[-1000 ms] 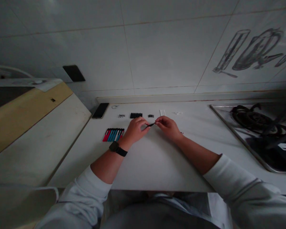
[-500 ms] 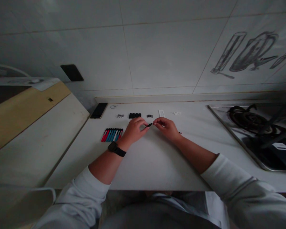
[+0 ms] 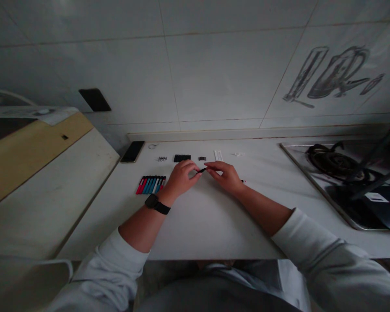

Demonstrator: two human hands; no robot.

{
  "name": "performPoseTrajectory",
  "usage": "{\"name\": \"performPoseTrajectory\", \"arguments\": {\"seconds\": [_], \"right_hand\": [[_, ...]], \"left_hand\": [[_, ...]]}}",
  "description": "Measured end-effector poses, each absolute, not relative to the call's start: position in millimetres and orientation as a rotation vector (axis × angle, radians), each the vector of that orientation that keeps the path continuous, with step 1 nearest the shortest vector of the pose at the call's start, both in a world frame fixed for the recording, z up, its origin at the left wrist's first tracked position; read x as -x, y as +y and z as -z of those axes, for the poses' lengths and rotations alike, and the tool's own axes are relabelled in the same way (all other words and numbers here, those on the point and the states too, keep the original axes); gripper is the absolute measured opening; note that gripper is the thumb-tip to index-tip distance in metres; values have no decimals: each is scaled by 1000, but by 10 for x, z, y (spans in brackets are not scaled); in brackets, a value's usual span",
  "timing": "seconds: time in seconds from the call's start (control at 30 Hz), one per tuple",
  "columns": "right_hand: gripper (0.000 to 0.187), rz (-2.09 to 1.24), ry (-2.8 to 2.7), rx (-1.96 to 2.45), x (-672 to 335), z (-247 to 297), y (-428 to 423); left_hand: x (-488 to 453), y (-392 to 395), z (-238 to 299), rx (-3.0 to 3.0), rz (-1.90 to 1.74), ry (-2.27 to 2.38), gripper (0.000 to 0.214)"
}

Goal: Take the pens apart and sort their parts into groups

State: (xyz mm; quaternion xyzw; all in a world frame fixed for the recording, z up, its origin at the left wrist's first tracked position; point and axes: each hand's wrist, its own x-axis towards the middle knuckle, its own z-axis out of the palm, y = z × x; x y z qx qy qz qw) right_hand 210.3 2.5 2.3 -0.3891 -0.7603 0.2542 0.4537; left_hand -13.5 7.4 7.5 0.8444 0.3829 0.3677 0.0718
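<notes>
A small black pen part (image 3: 201,170), slim and tilted, is between my two hands over the counter. My left hand (image 3: 182,177) pinches its lower left end between thumb and fingertips. The fingers of my right hand (image 3: 225,175) close on its upper right end; whether a smaller piece is in them I cannot tell. Just beyond the hands lie a row of short black pen parts (image 3: 182,158), small dark clips (image 3: 202,158) and thin white refills (image 3: 218,155). Left of my left wrist are several red, blue and white pen barrels (image 3: 151,184).
Small springs (image 3: 162,159), a ring (image 3: 152,146) and a phone (image 3: 132,151) lie at the back left. Tiny white pieces (image 3: 238,154) are at the back right. A small pen-like item (image 3: 243,181) shows behind my right wrist. A gas stove (image 3: 338,164) stands at the right.
My right fingertips have moved in from the tip of the black pen part and now close on its end. The left hand keeps its pinch. The whole view has shifted slightly.
</notes>
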Motion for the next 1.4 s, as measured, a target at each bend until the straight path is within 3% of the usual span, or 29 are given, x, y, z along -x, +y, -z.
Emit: {"name": "performPoseTrajectory", "arguments": {"seconds": [0.3, 0.47, 0.8, 1.17, 1.4], "right_hand": [[26, -336, -1825, 1395, -2610, -38, 392], [31, -168, -2129, 1612, -2867, 15, 531], [29, -103, -2429, 1554, -2846, 8, 533], [13, -66, -2547, 1580, -2670, -178, 306], [16, -28, -2591, 1486, -2594, -105, 295]], "left_hand": [[146, 80, -83, -2542, -1117, 1189, 7], [157, 99, -38, -2547, -1109, 1184, 5], [152, 86, -62, -2543, -1074, 1191, 4], [143, 86, -44, -2526, -1033, 1181, 5], [138, 77, -47, -2503, -1003, 1174, 5]]}}
